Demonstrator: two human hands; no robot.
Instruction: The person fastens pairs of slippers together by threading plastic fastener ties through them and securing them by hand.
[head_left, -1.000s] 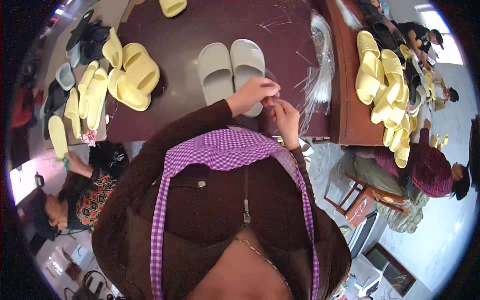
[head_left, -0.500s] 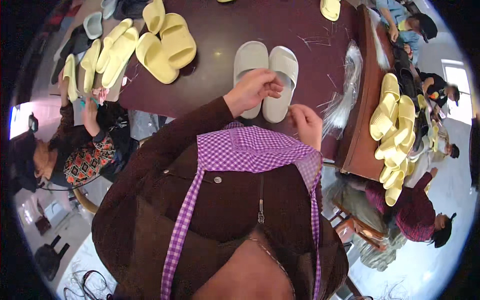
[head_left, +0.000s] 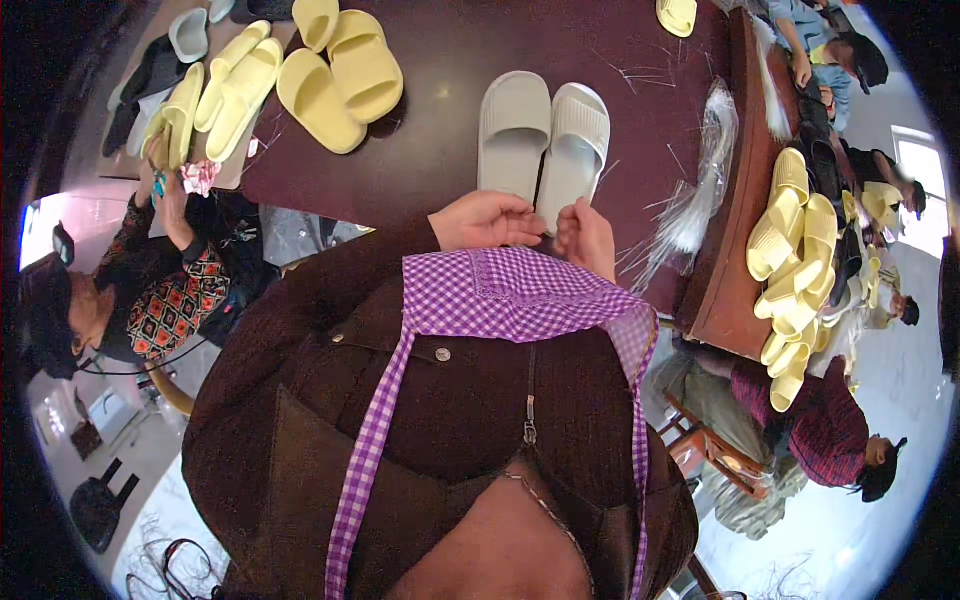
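A pair of pale grey slippers [head_left: 545,140] lies side by side, soles down, on the dark maroon table [head_left: 440,160] right in front of me. My left hand [head_left: 488,220] and my right hand [head_left: 588,238] sit close together at the slippers' heel ends, at the table's near edge. Both hands have their fingers curled and pinched, with the fingertips almost meeting near the heel of the right-hand slipper. Anything thin held between the fingers is too small to make out. My brown sleeves and a purple checked apron fill the lower view.
Yellow slippers [head_left: 340,80] lie at the table's far left and another stack [head_left: 795,250] on a side table at right. Clear plastic bags [head_left: 700,190] and thin strands [head_left: 640,75] lie right of the grey pair. One person [head_left: 150,300] sits left; others [head_left: 830,430] sit right.
My left hand has come off the grey slipper's heel and drawn back to the table edge. My right hand has moved in close beside it. My head has turned, which shifts the view.
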